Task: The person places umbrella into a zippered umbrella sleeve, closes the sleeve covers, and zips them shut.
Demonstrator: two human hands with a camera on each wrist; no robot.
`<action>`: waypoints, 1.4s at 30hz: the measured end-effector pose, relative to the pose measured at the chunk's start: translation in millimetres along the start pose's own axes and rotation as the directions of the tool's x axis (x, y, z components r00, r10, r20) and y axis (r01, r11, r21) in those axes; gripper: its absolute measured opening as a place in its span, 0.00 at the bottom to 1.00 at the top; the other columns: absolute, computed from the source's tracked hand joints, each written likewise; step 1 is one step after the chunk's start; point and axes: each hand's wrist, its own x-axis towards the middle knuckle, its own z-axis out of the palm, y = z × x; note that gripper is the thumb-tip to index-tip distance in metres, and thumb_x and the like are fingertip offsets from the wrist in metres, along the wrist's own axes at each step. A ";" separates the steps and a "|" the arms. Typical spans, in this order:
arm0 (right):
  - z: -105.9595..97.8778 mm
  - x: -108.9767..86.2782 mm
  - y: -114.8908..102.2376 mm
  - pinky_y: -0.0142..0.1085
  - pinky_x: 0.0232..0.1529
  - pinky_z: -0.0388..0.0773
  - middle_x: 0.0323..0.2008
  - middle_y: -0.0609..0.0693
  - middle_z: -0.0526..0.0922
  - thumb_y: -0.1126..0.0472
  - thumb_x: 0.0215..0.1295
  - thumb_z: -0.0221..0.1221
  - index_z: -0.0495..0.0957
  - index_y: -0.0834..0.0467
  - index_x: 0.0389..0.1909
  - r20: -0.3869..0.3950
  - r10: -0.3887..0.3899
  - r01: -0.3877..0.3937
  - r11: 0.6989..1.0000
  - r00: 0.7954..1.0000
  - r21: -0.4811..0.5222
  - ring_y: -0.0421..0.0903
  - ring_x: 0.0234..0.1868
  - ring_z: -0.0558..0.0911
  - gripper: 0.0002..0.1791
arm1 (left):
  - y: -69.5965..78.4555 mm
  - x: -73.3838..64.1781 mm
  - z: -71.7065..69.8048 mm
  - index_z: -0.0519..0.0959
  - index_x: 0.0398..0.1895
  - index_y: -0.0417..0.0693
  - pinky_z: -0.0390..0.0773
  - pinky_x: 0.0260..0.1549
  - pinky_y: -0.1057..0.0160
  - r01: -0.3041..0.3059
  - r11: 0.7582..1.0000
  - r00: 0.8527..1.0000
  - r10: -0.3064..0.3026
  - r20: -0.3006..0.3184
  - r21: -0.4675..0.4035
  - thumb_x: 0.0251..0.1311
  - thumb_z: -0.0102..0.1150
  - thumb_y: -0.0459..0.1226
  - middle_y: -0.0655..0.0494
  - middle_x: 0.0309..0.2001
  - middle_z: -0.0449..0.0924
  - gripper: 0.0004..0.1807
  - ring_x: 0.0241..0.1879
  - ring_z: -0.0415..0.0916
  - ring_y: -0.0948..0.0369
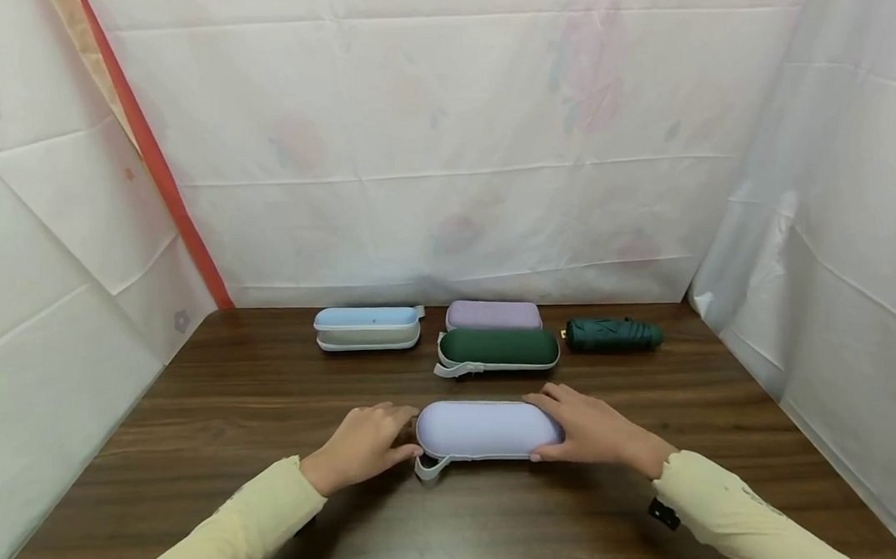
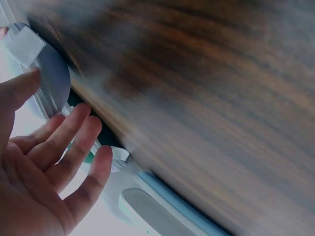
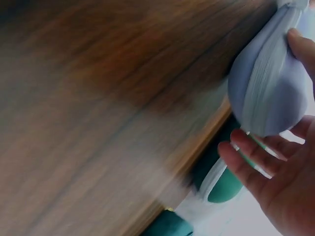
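On the wooden table near me lies a lavender zip case [image 1: 488, 429], rounded at both ends, with a pale wrist strap [image 1: 430, 469] at its front left. My right hand [image 1: 585, 424] holds its right end, thumb at the front and index finger over the back edge. In the right wrist view, the right thumb [image 3: 301, 46] lies on the case and the other fingers are spread. My left hand [image 1: 365, 446] is at the left end, fingers loosely bent and apart. Its thumb and fingertips are close to the case; whether they touch it I cannot tell.
Behind the lavender case lies a dark green zip case [image 1: 499, 348] with a pale strap, and a purple case [image 1: 493, 314] behind that. A light blue and grey case [image 1: 367, 328] is at the back left. A folded dark green umbrella [image 1: 613, 335] lies at the back right. White sheets [image 1: 442, 146] enclose the table.
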 end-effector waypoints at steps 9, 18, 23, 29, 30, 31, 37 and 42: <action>-6.9 -7.6 8.5 0.45 0.48 0.75 0.53 0.51 0.76 0.46 0.47 0.72 0.70 0.61 0.61 0.056 0.020 -0.028 0.990 0.998 0.141 0.45 0.51 0.76 0.42 | 1.3 6.0 7.5 0.75 0.53 0.36 0.79 0.32 0.57 -0.044 0.999 0.999 0.043 -0.019 -0.030 0.50 0.69 0.48 0.49 0.43 0.82 0.32 0.40 0.79 0.58; -11.0 -2.5 14.6 0.39 0.42 0.78 0.48 0.51 0.80 0.48 0.44 0.74 0.74 0.63 0.56 0.003 -0.058 0.057 0.989 0.998 0.136 0.42 0.45 0.79 0.39 | 1.1 9.5 10.5 0.76 0.51 0.37 0.78 0.28 0.58 -0.082 0.996 0.995 0.083 -0.063 0.018 0.50 0.69 0.48 0.50 0.38 0.82 0.30 0.37 0.79 0.58; -16.2 3.8 18.7 0.40 0.42 0.78 0.48 0.52 0.80 0.50 0.44 0.74 0.74 0.64 0.55 -0.004 -0.068 0.068 0.988 0.998 0.140 0.43 0.45 0.79 0.38 | -2.4 16.9 10.6 0.76 0.49 0.37 0.78 0.27 0.57 -0.072 0.997 0.995 0.074 -0.065 0.026 0.49 0.69 0.48 0.50 0.37 0.82 0.29 0.35 0.79 0.58; -19.5 10.5 27.2 0.40 0.42 0.78 0.49 0.52 0.80 0.52 0.44 0.74 0.74 0.64 0.56 0.000 -0.051 0.050 0.987 0.999 0.154 0.43 0.44 0.79 0.38 | -7.8 30.6 11.3 0.77 0.46 0.39 0.78 0.26 0.57 -0.052 0.999 0.996 0.052 -0.075 -0.002 0.47 0.70 0.47 0.52 0.36 0.82 0.27 0.34 0.79 0.58; -19.8 11.6 29.0 0.40 0.41 0.78 0.49 0.52 0.80 0.52 0.44 0.74 0.74 0.64 0.56 0.003 -0.045 0.044 0.986 0.999 0.161 0.43 0.44 0.79 0.38 | -8.5 33.0 11.1 0.77 0.46 0.40 0.78 0.26 0.57 -0.048 0.999 0.996 0.047 -0.075 -0.010 0.47 0.70 0.47 0.52 0.36 0.82 0.26 0.34 0.79 0.58; -20.0 12.9 30.9 0.40 0.41 0.78 0.49 0.52 0.80 0.53 0.44 0.74 0.74 0.64 0.56 0.006 -0.041 0.039 0.985 0.999 0.169 0.43 0.44 0.79 0.38 | -9.2 35.5 11.2 0.77 0.46 0.39 0.78 0.26 0.57 -0.043 0.999 0.996 0.041 -0.074 -0.016 0.47 0.70 0.47 0.52 0.35 0.82 0.26 0.34 0.79 0.58; -20.2 21.3 42.1 0.40 0.41 0.78 0.48 0.54 0.80 0.55 0.44 0.74 0.74 0.65 0.55 -0.004 -0.051 0.051 0.980 0.999 0.193 0.44 0.44 0.79 0.37 | -12.4 48.0 12.0 0.78 0.43 0.40 0.77 0.25 0.59 0.025 0.998 0.999 -0.026 -0.020 -0.054 0.48 0.70 0.46 0.53 0.32 0.81 0.24 0.31 0.78 0.60; -19.7 26.3 49.7 0.40 0.41 0.78 0.48 0.54 0.80 0.54 0.44 0.74 0.75 0.65 0.55 -0.017 -0.050 0.053 0.980 0.999 0.193 0.44 0.43 0.79 0.36 | -14.4 55.4 13.3 0.78 0.40 0.44 0.76 0.22 0.58 0.065 0.996 0.998 -0.065 0.009 -0.067 0.48 0.71 0.46 0.55 0.31 0.81 0.21 0.31 0.78 0.60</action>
